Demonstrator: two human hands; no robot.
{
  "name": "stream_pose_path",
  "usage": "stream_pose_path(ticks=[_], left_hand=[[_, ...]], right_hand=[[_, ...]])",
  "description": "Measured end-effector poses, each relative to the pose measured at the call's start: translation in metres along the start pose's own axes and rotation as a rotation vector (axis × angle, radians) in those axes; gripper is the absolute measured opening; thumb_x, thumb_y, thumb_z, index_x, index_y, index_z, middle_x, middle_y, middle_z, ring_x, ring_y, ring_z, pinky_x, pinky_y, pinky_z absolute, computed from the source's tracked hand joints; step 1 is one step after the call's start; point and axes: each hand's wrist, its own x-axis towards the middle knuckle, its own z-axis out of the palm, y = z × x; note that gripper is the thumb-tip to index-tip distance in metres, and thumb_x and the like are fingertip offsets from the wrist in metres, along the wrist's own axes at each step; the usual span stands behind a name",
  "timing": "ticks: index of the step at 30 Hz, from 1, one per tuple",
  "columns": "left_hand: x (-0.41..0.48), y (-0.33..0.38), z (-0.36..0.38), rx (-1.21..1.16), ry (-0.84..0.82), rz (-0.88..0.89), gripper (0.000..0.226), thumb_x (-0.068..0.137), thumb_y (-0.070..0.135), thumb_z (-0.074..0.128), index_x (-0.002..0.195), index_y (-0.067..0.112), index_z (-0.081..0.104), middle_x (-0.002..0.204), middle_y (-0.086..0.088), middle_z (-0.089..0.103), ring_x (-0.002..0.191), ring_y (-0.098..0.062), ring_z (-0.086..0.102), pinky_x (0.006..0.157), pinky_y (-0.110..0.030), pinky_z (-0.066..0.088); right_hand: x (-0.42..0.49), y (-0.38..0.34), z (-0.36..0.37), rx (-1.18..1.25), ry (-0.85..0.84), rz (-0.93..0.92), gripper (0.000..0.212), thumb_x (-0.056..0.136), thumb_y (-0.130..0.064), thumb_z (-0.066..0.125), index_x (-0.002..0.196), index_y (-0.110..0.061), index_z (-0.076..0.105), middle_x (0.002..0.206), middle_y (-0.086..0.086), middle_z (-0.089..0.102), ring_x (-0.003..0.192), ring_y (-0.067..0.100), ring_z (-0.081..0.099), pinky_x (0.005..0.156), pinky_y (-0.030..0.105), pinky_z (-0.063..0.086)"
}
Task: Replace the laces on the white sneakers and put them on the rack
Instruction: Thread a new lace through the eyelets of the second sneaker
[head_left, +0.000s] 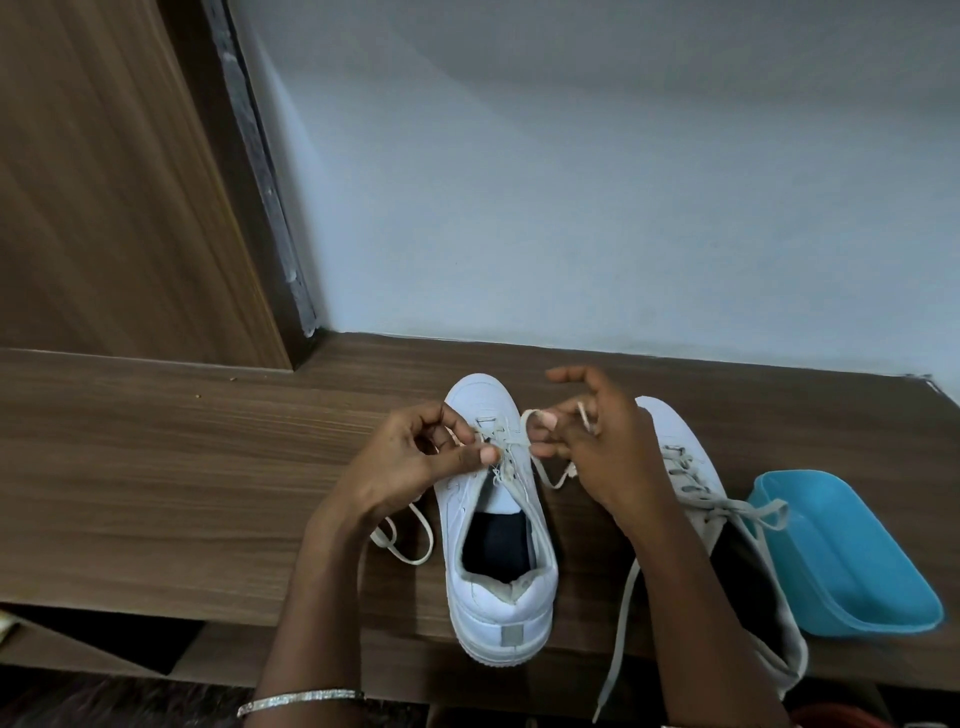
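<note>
a white sneaker (498, 577) is set on a brown wooden surface (182, 467), heel towards the camera and toe towards the pale wall (571, 182). a small grey patch is seen on its heel, but whether anything is printed there cannot be made out, and the faint embossing on its side cannot be read. a cream lace (545, 472) is threaded through the upper eyelets. it is pinched between thumb and fingers of the left hand (415, 462) just beside the tongue, while a loop of it is pinched by the curled fingers of the right hand (597, 441) just past the eyelets. a loose end of the lace is left lying on the wood to the left of the shoe. a second sneaker (675, 431) is placed just to the right, largely hidden behind the right forearm. its grey lace (618, 639) is tied in a bow and trails over the front edge of the surface, where its tip is nearly cut off by the frame. a blue plastic tub (857, 561) is tilted against that shoe's far side. a silver bangle (301, 699) is worn on the left wrist. a wooden panel (104, 182) is cut off at the upper left.
</note>
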Motion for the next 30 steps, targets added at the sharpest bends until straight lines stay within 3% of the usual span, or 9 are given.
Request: stream_pose_path(ticks=[5,7,10,12,15,20,23,26,30], left_hand=[[-0.001,0.0,0.0,0.047,-0.107,-0.056,0.06,0.053,0.052,0.093,0.097,0.019,0.068,0.068,0.002,0.06,0.067,-0.012,0.057,0.069,-0.032,0.045],[-0.002,0.0,0.0,0.033,-0.122,-0.061,0.056,0.055,0.052,0.093,0.096,0.024,0.067,0.07,0.001,0.062,0.068,-0.013,0.058,0.07,-0.034,0.045],[-0.002,0.001,0.0,0.02,-0.119,-0.077,0.051,0.054,0.053,0.092,0.093,0.03,0.068,0.071,0.001,0.063,0.069,-0.011,0.058,0.069,-0.033,0.044],[-0.003,0.003,0.001,0.02,-0.119,-0.084,0.051,0.055,0.052,0.091,0.094,0.029,0.068,0.073,0.001,0.063,0.07,-0.012,0.059,0.069,-0.031,0.045],[-0.004,0.005,0.0,0.023,-0.123,-0.094,0.048,0.063,0.043,0.094,0.098,0.023,0.067,0.073,0.002,0.062,0.067,-0.01,0.058,0.066,-0.027,0.044],[-0.007,0.011,0.002,-0.019,-0.116,-0.138,0.043,0.067,0.028,0.089,0.097,0.008,0.066,0.068,-0.002,0.061,0.059,-0.013,0.056,0.053,-0.023,0.044],[-0.01,0.014,0.0,-0.047,-0.106,-0.177,0.039,0.071,0.021,0.088,0.099,0.002,0.066,0.067,-0.007,0.064,0.057,-0.017,0.059,0.041,-0.022,0.04],[-0.013,0.014,-0.004,-0.099,-0.108,-0.186,0.038,0.071,0.019,0.086,0.1,0.001,0.069,0.071,-0.015,0.067,0.06,-0.021,0.064,0.047,-0.026,0.05],[-0.016,0.012,-0.009,-0.163,-0.109,-0.211,0.039,0.068,0.021,0.086,0.1,0.004,0.074,0.076,-0.018,0.069,0.065,-0.021,0.067,0.061,-0.029,0.06]], right_hand=[[0.0,-0.001,0.001,-0.175,0.019,0.009,0.003,0.099,-0.015,0.062,0.101,-0.016,0.061,0.083,0.003,0.074,0.052,0.014,0.07,0.047,0.022,0.051],[0.002,0.003,-0.001,-0.317,0.049,0.023,0.014,0.102,-0.031,0.057,0.099,-0.018,0.061,0.079,-0.002,0.072,0.056,0.015,0.068,0.059,0.028,0.051],[0.002,0.006,-0.003,-0.37,0.065,0.1,0.027,0.103,-0.044,0.049,0.106,-0.02,0.062,0.085,-0.003,0.069,0.081,0.016,0.067,0.077,0.036,0.051],[0.002,0.005,-0.004,-0.215,0.037,0.22,0.024,0.103,-0.043,0.048,0.109,-0.025,0.063,0.093,-0.005,0.066,0.088,0.015,0.064,0.079,0.037,0.05],[0.005,0.004,-0.001,0.066,0.007,0.339,0.02,0.1,-0.03,0.048,0.106,-0.026,0.067,0.083,-0.002,0.064,0.079,0.013,0.056,0.077,0.035,0.041],[0.003,0.005,-0.001,0.08,-0.072,0.241,0.03,0.107,-0.008,0.041,0.126,-0.022,0.059,0.088,0.001,0.074,0.066,0.004,0.055,0.068,0.022,0.043],[0.002,0.004,0.001,0.087,-0.099,0.134,0.02,0.104,-0.006,0.048,0.118,-0.016,0.059,0.094,0.002,0.078,0.066,0.01,0.064,0.06,0.021,0.046],[0.0,0.002,0.008,0.095,-0.068,0.074,0.005,0.099,-0.006,0.058,0.104,-0.007,0.06,0.087,0.002,0.078,0.064,0.015,0.07,0.056,0.021,0.048],[-0.003,0.001,0.021,0.014,-0.047,-0.01,0.004,0.085,-0.007,0.077,0.086,-0.004,0.074,0.069,0.003,0.074,0.056,0.004,0.062,0.056,0.013,0.048]])
